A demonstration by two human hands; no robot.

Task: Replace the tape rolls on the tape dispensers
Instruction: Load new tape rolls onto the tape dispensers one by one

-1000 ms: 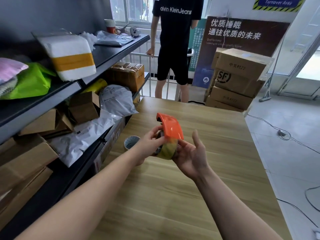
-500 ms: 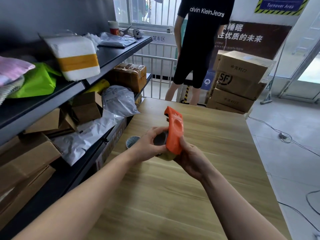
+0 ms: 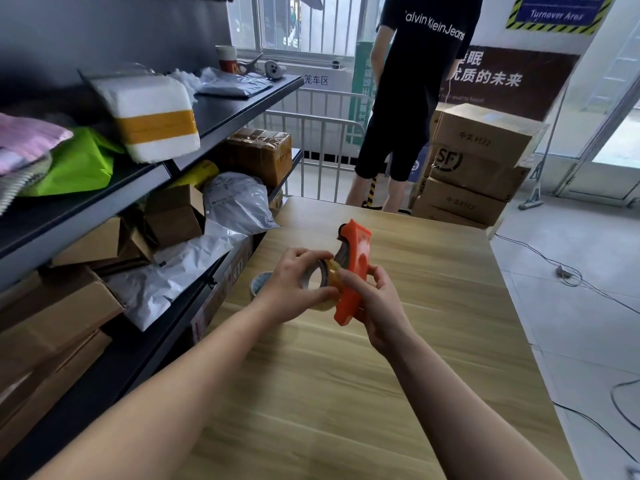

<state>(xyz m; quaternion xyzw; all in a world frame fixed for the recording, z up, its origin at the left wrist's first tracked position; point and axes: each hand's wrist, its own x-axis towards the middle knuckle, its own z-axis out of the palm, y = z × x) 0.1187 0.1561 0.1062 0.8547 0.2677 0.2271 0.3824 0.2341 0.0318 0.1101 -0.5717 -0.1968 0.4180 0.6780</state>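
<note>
An orange tape dispenser (image 3: 356, 271) stands on edge above the wooden table (image 3: 346, 393), with my right hand (image 3: 377, 299) gripping its right side. My left hand (image 3: 298, 284) holds a yellowish clear tape roll (image 3: 327, 289) against the dispenser's left side; its open core faces me. Whether the roll sits on the dispenser's hub I cannot tell. A second, whitish tape roll (image 3: 259, 282) lies flat on the table just behind my left hand, partly hidden by it.
A dark shelf unit (image 3: 221, 126) packed with parcels, bags and cardboard boxes runs along the table's left edge. A person in black (image 3: 412, 98) stands past the table's far end beside stacked cartons (image 3: 478, 168). Cables cross the floor at right.
The dispenser has been turned from lying arched over the roll to standing on edge. The roll now shows at its left with the core towards me. The person behind moved right.
</note>
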